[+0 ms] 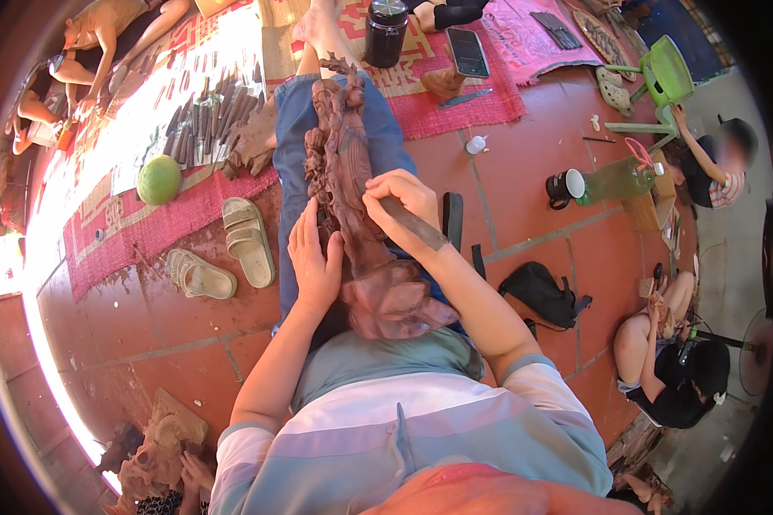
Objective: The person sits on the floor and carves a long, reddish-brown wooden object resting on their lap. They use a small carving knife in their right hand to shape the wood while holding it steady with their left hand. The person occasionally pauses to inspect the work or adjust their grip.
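A reddish-brown wooden carving (374, 257) lies lengthwise on my lap, its faceted base close to my belly and its branching top toward my knees. A robed figure and twisted growth are cut into it. Flat along the carving's left side rests my left hand (316, 262), fingers stretched out. My right hand (406, 202) is closed around a flat, dark carving tool (412, 225), whose rear end sticks out over the wrist. The working tip is hidden by my fingers, against the carving's right side.
Many carving chisels (206, 120) lie on a patterned mat beside a green round fruit (159, 180). Sandals (249, 243) sit at left. A black jar (386, 34) and a phone (468, 53) stand ahead. At right are a mug (565, 187), a green bottle (614, 183), a black bag (541, 292) and other people.
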The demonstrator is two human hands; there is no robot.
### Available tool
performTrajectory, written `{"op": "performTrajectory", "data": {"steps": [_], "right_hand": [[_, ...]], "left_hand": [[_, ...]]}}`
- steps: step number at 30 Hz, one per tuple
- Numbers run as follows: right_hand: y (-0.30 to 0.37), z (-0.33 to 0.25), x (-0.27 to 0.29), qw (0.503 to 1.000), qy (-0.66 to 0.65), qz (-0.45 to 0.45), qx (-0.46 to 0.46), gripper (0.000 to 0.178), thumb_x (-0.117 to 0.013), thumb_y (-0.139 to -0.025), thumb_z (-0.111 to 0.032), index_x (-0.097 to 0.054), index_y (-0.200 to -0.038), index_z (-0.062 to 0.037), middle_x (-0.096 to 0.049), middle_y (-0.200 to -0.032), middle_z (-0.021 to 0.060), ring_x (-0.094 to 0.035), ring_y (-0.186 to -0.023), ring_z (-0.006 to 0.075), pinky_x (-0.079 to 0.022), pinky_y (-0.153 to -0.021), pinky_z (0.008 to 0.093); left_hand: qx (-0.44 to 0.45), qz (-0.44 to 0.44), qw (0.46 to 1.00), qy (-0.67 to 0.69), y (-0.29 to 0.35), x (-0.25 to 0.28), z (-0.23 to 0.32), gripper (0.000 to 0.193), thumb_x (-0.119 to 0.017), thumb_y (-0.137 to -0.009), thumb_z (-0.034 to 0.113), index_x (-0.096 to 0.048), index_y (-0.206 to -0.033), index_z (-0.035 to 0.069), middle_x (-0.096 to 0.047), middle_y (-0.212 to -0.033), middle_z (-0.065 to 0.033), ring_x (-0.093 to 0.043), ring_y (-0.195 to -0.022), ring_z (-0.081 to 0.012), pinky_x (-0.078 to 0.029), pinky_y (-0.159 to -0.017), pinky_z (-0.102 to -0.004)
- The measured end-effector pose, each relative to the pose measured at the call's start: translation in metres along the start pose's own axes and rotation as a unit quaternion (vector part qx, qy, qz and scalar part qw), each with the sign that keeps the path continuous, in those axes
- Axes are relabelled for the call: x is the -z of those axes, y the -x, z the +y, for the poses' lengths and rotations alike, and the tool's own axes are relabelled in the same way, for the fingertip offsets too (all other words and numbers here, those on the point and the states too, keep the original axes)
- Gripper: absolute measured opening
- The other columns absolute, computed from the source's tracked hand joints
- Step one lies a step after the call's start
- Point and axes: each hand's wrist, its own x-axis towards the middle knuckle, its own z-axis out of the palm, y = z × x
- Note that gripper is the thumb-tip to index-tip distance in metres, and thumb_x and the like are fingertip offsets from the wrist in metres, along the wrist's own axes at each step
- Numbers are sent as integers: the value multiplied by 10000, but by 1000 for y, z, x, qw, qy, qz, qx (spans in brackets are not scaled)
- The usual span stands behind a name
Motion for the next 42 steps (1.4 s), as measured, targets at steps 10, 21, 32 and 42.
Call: {"op": "performTrajectory", "data": {"steps": [10, 21, 32, 42], "right_hand": [[15, 4, -4, 1000, 20, 14, -15, 94, -735, -765, -46, -668, -830, -30, -669, -882, 141, -680, -789, 232, -528, -700, 298], [13, 2, -4, 1000, 18, 8, 15, 87, -724, -774, -53, -664, -830, -24, -674, -823, 136, -693, -804, 250, -533, -701, 313], [17, -5, 1, 1000, 30, -4, -3, 83, -731, -756, -41, -670, -812, -40, -676, -826, 140, -690, -813, 277, -540, -708, 325], [22, 0, 1, 999, 45, 11, 22, 79, -715, -766, -31, -666, -828, -37, -658, -811, 124, -689, -797, 258, -531, -678, 308]], "left_hand": [[-7, 9, 1000, 12, 1, -3, -5, 640, -591, -873, 147, -348, -1451, 18, -446, -1430, -163, -413, -1301, -325, -278, -1092, -421], [2, 17, 1000, 24, 0, -2, -3, 645, -611, -860, 144, -365, -1445, 31, -457, -1418, -167, -420, -1293, -331, -287, -1087, -422], [-7, 16, 1000, 9, 1, -2, -3, 643, -591, -874, 160, -348, -1454, 30, -445, -1430, -163, -414, -1293, -331, -277, -1092, -424], [-6, 12, 1000, 7, -2, 1, 1, 629, -577, -877, 152, -351, -1450, 24, -453, -1418, -164, -414, -1296, -324, -275, -1091, -424]]}}
